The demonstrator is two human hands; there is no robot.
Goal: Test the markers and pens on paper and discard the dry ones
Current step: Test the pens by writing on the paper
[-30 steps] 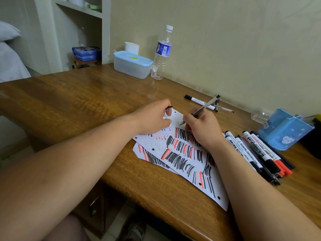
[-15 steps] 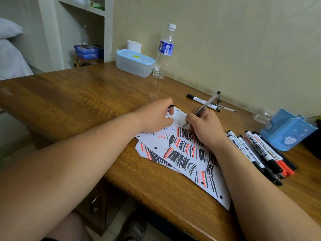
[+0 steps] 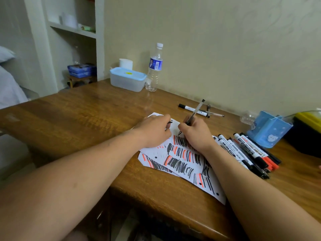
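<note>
Head view, wooden desk [image 3: 83, 119], scribbled paper [image 3: 188, 166], beige wall [image 3: 225, 49]

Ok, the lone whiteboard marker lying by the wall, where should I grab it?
Best pinch the whiteboard marker on its white barrel behind the black cap, from above. It lies flat on the desk, and thin pens crowd its right end.

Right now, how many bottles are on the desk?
2. The upright bottle is beside the tub; the lying bottle is beside the holder. Others may hide behind it.
</note>
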